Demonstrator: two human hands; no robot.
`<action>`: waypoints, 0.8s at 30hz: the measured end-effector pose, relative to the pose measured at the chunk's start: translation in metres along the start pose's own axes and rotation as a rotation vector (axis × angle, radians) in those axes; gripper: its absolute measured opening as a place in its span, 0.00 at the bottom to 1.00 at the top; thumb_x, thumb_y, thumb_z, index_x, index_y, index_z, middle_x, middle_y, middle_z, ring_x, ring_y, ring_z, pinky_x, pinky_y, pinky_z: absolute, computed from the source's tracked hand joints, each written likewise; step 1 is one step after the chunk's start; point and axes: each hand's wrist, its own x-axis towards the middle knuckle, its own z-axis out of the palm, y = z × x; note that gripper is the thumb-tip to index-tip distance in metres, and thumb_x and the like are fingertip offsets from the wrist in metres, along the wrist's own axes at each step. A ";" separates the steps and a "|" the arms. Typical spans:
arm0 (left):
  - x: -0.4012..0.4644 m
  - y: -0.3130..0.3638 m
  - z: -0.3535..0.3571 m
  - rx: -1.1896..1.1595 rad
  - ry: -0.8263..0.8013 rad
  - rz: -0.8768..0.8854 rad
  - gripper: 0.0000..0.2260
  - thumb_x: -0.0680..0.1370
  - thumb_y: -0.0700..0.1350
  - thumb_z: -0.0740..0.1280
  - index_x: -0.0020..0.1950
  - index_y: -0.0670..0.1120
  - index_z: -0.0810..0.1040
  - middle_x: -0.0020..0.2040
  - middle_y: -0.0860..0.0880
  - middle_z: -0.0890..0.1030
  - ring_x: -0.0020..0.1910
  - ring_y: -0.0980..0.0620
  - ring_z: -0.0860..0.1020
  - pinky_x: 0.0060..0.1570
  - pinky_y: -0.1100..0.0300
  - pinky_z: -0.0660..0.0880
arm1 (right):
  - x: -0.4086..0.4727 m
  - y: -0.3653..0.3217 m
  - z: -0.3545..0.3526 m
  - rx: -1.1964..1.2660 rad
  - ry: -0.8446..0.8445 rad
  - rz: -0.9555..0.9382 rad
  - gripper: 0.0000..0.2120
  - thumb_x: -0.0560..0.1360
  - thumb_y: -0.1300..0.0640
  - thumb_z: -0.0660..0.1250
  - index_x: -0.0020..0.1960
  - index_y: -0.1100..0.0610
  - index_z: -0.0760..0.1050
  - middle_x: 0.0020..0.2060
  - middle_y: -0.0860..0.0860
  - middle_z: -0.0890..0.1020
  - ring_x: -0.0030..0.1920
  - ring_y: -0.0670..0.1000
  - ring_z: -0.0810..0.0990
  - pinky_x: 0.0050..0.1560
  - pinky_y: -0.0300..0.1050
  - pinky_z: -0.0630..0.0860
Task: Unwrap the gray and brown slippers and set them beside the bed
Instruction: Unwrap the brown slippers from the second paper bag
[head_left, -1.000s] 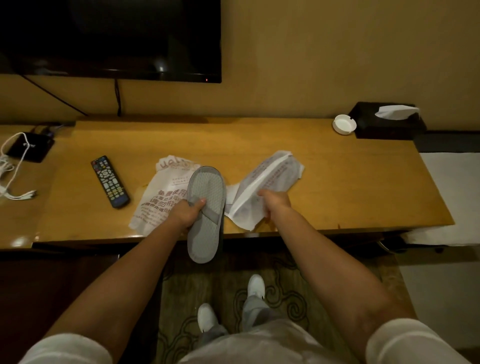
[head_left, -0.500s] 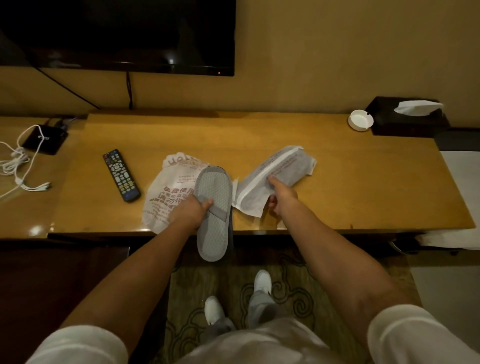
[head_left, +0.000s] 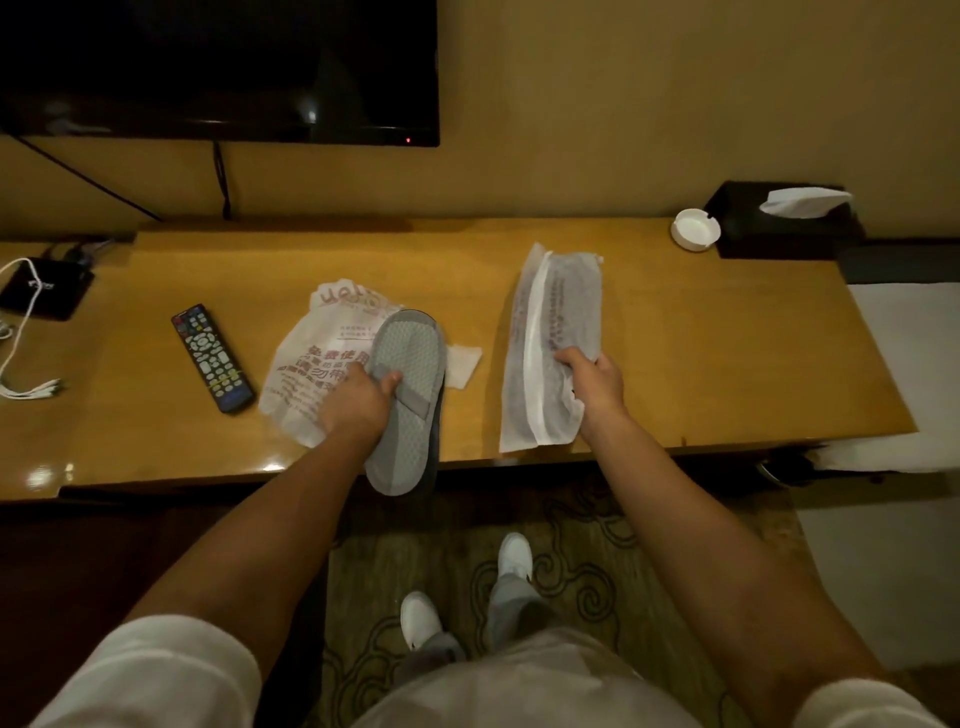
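While the left hand (head_left: 358, 400) grips the gray slippers (head_left: 408, 400) across the strap, thumb curled over it and fingers wrapped beneath, the stacked pair hangs partly over the near edge of the desk (head_left: 701, 353), soles up, heel end at 6 o'clock past the edge. Under and at 9 o'clock of the slippers lies an emptied white wrapper (head_left: 324, 358) with red print, flat on the desk; a small torn scrap (head_left: 463, 364) sits just at 3 o'clock of the slipper toe. Right hand (head_left: 592, 384) pinches the wrapped slipper pack (head_left: 553, 343) at its right edge, fingers curled round the plastic; the pack lies lengthwise, 12 to 6 o'clock, still sealed, dark contents showing through, colour hard to tell. Remote control (head_left: 214, 358) rests at 9 o'clock of the wrapper, apart from it. Far right at 2 o'clock: white ashtray (head_left: 695, 228) just beside a black tissue box (head_left: 779, 223). Black set-top box (head_left: 44, 288) with white cables (head_left: 21, 332) at far left. Dark television (head_left: 218, 67) on the wall at 11 o'clock.
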 end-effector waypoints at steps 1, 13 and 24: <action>0.004 0.004 -0.001 0.008 -0.009 0.000 0.27 0.79 0.67 0.58 0.60 0.43 0.71 0.54 0.40 0.82 0.52 0.37 0.81 0.50 0.46 0.74 | -0.005 -0.001 -0.006 0.016 -0.010 -0.008 0.17 0.69 0.55 0.74 0.57 0.56 0.81 0.50 0.54 0.87 0.49 0.56 0.86 0.48 0.50 0.84; 0.022 0.020 -0.021 -0.123 -0.095 -0.099 0.30 0.78 0.66 0.62 0.65 0.41 0.72 0.61 0.39 0.79 0.59 0.36 0.78 0.59 0.44 0.76 | -0.032 0.001 -0.023 0.042 -0.215 0.023 0.23 0.58 0.52 0.78 0.53 0.54 0.84 0.42 0.49 0.89 0.40 0.50 0.89 0.36 0.42 0.82; -0.060 0.060 -0.080 -0.671 0.019 0.255 0.21 0.80 0.65 0.57 0.46 0.51 0.80 0.45 0.49 0.83 0.46 0.49 0.82 0.43 0.53 0.77 | -0.079 -0.015 0.003 0.001 -0.333 -0.044 0.20 0.63 0.54 0.77 0.54 0.54 0.83 0.46 0.50 0.89 0.48 0.52 0.88 0.44 0.46 0.83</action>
